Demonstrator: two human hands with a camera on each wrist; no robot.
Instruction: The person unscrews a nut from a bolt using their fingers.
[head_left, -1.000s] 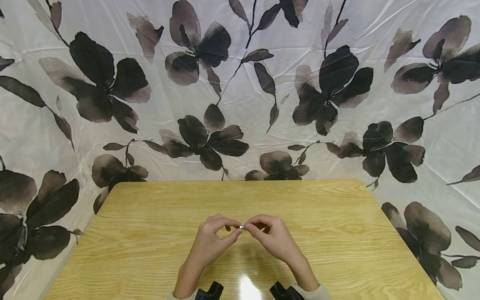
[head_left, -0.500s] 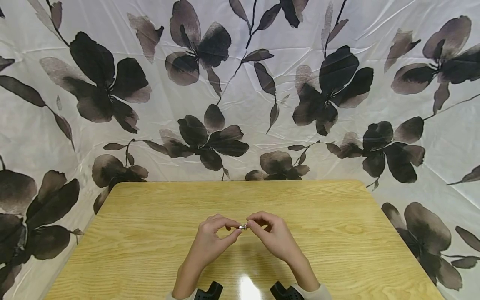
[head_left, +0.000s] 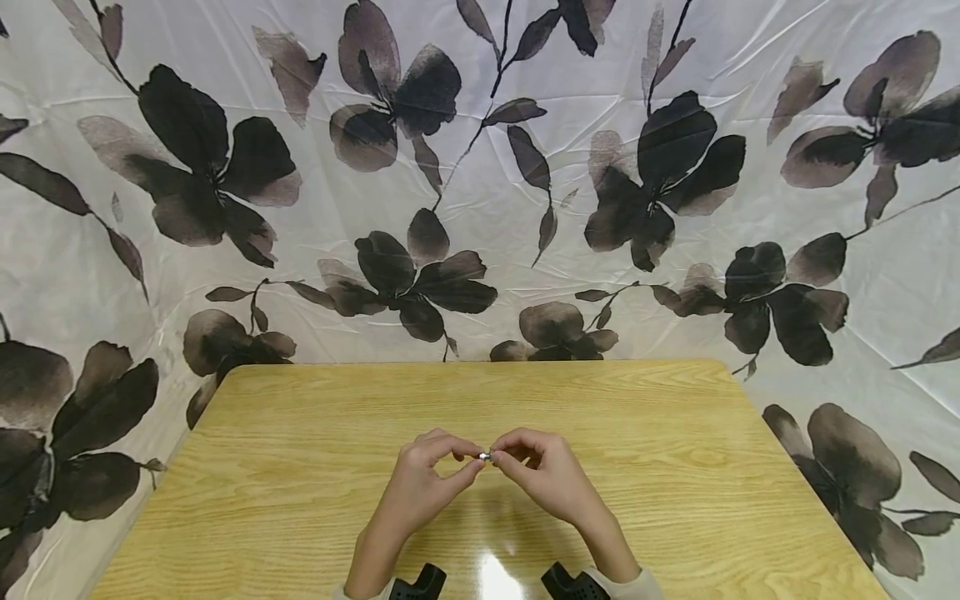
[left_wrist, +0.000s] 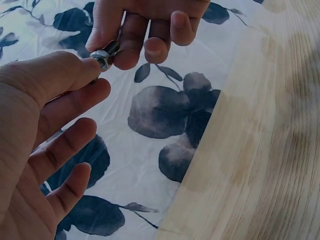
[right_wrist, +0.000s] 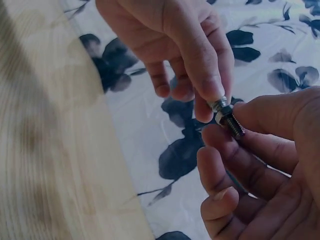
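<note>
A small metal bolt [right_wrist: 235,128] with a nut [right_wrist: 223,114] threaded on it is held between the two hands, above the table. The left hand [head_left: 427,477] pinches one end of the bolt between thumb and forefinger, hiding that end. From the other side, the thumb and forefinger of the right hand [head_left: 546,475] close on the nut. The bolt's dark threaded end [left_wrist: 113,47] points toward the right palm. The other fingers of the left hand [left_wrist: 65,145] stay loosely bent, holding nothing.
Beneath the hands lies a light wooden table [head_left: 300,417]. Behind and beside it hangs a white cloth [head_left: 510,225] with dark flowers. Black devices [head_left: 420,582] sit at both wrists, near pale sleeves [head_left: 628,583].
The right thumb and forefinger spread apart at half a second ago and are now back together at the nut. The left hand keeps its grip on the bolt, almost in place.
</note>
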